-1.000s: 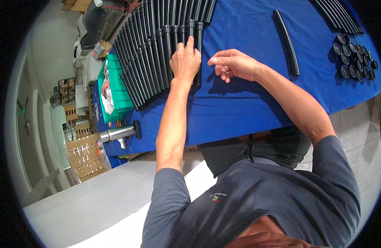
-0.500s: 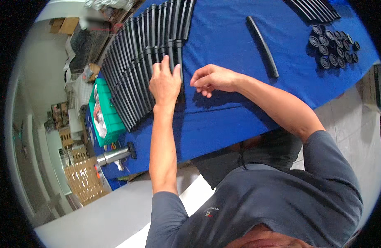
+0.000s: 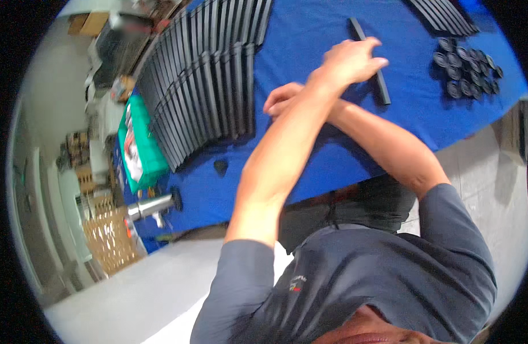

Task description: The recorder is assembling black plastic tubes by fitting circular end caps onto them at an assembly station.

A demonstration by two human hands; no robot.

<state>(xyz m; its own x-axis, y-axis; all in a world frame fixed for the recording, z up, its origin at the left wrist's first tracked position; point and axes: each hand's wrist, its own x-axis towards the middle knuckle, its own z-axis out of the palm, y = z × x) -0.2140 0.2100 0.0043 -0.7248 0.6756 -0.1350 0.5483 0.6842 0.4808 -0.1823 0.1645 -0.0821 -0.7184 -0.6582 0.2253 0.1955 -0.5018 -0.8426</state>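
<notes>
Your left-hand fingers [image 3: 371,59], loosely spread and empty, hover over the long black rigid plastic strip [image 3: 382,89]; likely light and stiff, so grip mid-length.

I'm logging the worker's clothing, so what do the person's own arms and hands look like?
Both forearms are bare. The left hand and right hand wear no gloves, rings or watch that I can make out. Short dark grey-blue sleeves end above the elbows.
</notes>
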